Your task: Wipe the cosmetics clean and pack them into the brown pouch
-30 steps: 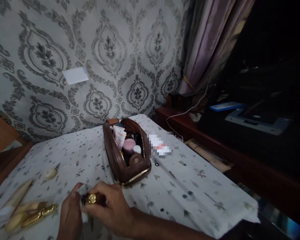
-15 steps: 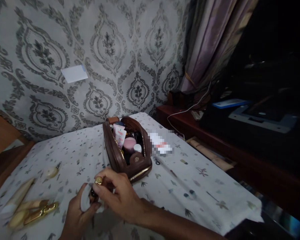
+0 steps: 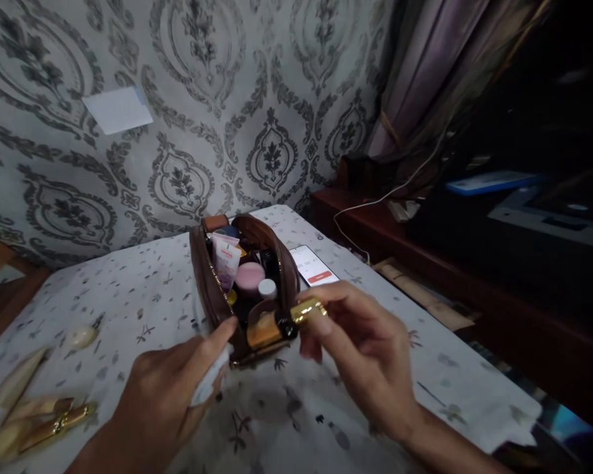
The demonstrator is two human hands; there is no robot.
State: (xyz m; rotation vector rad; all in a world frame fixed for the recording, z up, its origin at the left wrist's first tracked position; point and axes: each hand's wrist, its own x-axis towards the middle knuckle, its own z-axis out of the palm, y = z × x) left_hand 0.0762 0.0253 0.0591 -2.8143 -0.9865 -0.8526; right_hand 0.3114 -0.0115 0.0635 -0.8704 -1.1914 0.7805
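Inward angles the right hand (image 3: 368, 352), grip pinching a gold-capped bottle (image 3: 271, 329); left hand (image 3: 165, 388) curls around white material (image 3: 210, 380).

We observe a small bottle (image 3: 271, 329) with amber body, black collar and gold cap, held nearly horizontal, cap rightward, at the near end of the brown bag (image 3: 210, 280), which lies open and filled. We find the white cloth (image 3: 211, 380) bunched, partly hidden, left of the bottle.

Head view, facing forward and down
Worn on the head — close above the bed-like surface (image 3: 326, 421), patterned wall (image 3: 197, 85) ahead.
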